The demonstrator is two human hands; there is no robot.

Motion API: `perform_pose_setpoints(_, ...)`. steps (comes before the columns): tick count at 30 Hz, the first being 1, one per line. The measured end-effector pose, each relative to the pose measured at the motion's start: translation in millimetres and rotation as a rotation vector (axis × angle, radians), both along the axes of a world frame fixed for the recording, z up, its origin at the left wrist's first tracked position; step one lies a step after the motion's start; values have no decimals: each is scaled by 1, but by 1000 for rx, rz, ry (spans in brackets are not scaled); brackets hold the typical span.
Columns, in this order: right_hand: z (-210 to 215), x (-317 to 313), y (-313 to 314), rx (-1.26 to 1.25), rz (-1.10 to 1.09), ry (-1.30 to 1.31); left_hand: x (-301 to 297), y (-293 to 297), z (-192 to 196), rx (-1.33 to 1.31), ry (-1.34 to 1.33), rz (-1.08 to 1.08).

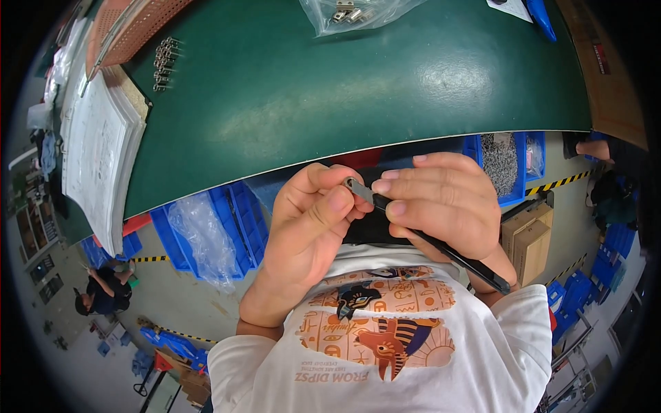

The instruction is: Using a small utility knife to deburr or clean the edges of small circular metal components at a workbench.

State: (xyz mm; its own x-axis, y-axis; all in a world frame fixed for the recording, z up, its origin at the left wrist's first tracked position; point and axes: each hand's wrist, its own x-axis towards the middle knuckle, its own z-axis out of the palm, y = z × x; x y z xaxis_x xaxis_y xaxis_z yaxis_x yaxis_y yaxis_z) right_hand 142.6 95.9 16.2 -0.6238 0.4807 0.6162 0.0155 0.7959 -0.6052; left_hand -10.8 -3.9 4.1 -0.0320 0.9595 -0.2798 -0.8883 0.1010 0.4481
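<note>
Two bare hands meet just in front of the chest, near the table's edge. The left hand (306, 217) pinches a small metal piece (350, 182) between thumb and fingers; the right hand (447, 203) grasps a black-handled tool (468, 261), whose grey tip (363, 195) points at that piece and seems to touch it, though at this scale contact is hard to confirm.

For work this fine, I would brace both hands against each other, pinch the piece close to where the tip bears, and use short, light strokes with the left thumb out of its line. A slip would most likely run into those fingertips.

Beyond the hands, the green table (275, 103) carries a cluster of small metal parts (164, 63), a stack of papers (100, 155) and a clear bag (354, 15) cut off by the upper rim. Below its edge sit blue bins (177, 241).

The left fingers hide much of the piece, so its full shape cannot be told; the right hand covers part of the handle, and the tool's exact kind is unclear.
</note>
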Motion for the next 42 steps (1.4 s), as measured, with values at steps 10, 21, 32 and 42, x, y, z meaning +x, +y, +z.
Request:
perform_pose_setpoints(10, -5, -1, 0, 95, -89, -28, -1, -3, 1, -5, 16, 11)
perform_pose_setpoints(21, 1, 0, 0, -49, -2, -1, 3, 3, 0, 53, 221, 150)
perform_pose_setpoints(32, -2, 2, -4, 98, -36, -7, 6, 0, -5, 221, 1037, 376)
perform_pose_setpoints(42, -10, -19, -2, -18, 14, 63, 3, 3, -3, 290, 1152, 497)
